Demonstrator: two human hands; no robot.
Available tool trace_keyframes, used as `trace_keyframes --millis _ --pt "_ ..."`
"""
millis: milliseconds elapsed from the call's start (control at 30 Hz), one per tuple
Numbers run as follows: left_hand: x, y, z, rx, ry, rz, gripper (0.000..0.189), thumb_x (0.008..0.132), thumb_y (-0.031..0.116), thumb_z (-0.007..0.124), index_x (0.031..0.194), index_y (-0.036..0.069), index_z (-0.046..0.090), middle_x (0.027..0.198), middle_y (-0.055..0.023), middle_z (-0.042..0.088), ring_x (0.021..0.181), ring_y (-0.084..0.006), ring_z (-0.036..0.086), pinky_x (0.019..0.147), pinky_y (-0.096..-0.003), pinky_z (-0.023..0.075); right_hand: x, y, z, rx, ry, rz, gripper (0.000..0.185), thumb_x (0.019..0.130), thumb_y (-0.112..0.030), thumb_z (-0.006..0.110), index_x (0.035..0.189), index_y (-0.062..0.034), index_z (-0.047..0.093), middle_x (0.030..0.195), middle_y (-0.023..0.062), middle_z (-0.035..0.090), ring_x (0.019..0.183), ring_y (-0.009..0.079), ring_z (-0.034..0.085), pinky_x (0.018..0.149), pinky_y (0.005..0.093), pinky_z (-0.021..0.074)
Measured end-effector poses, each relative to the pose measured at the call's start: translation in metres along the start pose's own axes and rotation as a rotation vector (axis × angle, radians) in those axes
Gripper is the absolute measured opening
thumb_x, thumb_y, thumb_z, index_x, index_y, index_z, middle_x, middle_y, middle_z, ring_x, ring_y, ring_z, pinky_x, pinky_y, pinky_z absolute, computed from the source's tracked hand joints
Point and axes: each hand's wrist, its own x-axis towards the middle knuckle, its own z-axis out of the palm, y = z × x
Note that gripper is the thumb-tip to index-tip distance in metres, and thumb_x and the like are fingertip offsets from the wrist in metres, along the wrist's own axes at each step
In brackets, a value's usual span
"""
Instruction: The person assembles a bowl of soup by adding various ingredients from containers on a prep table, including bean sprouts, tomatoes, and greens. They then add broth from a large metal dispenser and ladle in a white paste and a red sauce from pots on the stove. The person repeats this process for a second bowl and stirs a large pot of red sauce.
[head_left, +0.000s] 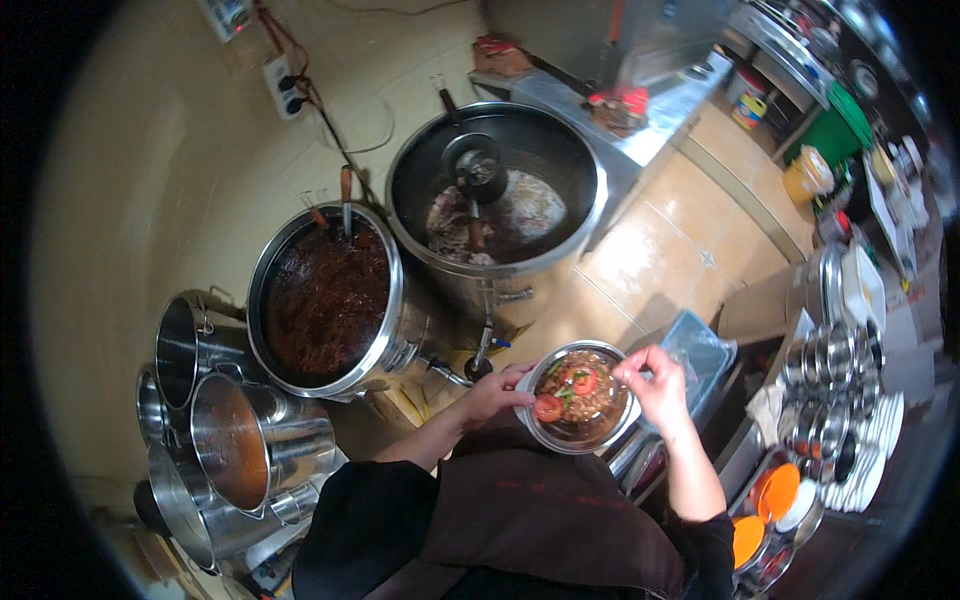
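Observation:
My left hand (501, 393) grips the left rim of a round metal bowl (609, 445), with its thumb over the edge. Brothy food (592, 409) fills the bowl: small brown pieces, red tomato slices (582, 380) and green bits of vegetable. Above the bowl's right side is my right hand (654, 386), its thumb and fingertips drawn together near the rim. Whether those fingertips pinch anything is too small to make out. The bowl is in front of my dark apron (540, 510).
Ahead stands a large steel pot (600, 202) with a ladle (480, 169) across it; left of it, a pot of dark red-brown liquid (330, 300). Several metal pots (304, 442) crowd the left. Stacked metal bowls (825, 360), white plates (862, 480) and orange bowls (776, 491) stand right.

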Motion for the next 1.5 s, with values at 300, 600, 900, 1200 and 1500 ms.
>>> trace_keyframes --millis 300,600,900,1200,1500 --pt "-0.070 -0.045 -0.117 -0.187 0.388 -0.021 0.053 0.072 0.007 0.070 0.122 -0.004 0.054 0.126 -0.0129 0.051 0.116 -0.0228 0.050 0.099 -0.0357 0.0402 0.159 0.023 0.127 0.551 -0.112 0.111 0.024 0.096 -0.020 0.052 0.107 -0.0003 0.059 0.079 0.0020 0.059 0.058 0.0060 0.051 0.055 0.0205 0.0433" --pt "-0.125 -0.218 -0.085 -0.489 0.808 -0.018 0.065 0.077 0.001 0.059 0.138 0.003 0.037 0.115 -0.0085 0.059 0.100 -0.0184 0.060 0.084 -0.0309 0.0512 0.104 0.169 0.215 0.225 -0.530 0.295 0.039 0.097 -0.027 0.049 0.125 -0.0007 0.051 0.091 0.0056 0.061 0.071 0.0091 0.056 0.063 0.0246 0.0490" --pt "-0.037 -0.415 -0.181 -0.510 0.688 -0.224 0.046 0.083 0.009 0.057 0.128 0.011 0.050 0.106 -0.0033 0.062 0.090 -0.0142 0.063 0.078 -0.0310 0.0532 0.109 0.355 0.353 -0.495 -0.406 -0.133 0.050 0.092 -0.033 0.054 0.125 0.0034 0.049 0.121 0.0240 0.054 0.107 0.0351 0.055 0.093 0.0395 0.0443" --pt "0.095 -0.600 -0.285 -0.698 0.795 -0.088 0.030 0.084 0.010 0.060 0.114 0.008 0.056 0.100 -0.0047 0.063 0.087 -0.0183 0.063 0.079 -0.0383 0.0549 0.156 0.479 0.436 -0.639 -0.638 0.020 0.051 0.091 -0.046 0.051 0.091 0.0042 0.064 0.072 0.0160 0.064 0.071 0.0298 0.063 0.067 0.0356 0.0506" --pt "0.141 -0.608 -0.349 -0.709 0.804 0.194 0.027 0.084 0.011 0.061 0.111 0.009 0.055 0.103 -0.0047 0.063 0.091 -0.0183 0.063 0.082 -0.0395 0.0534 0.153 0.523 0.473 0.018 -0.637 0.558 0.034 0.095 -0.032 0.049 0.082 -0.0037 0.062 0.057 -0.0012 0.043 0.043 0.0095 0.032 0.037 0.0261 0.0248"
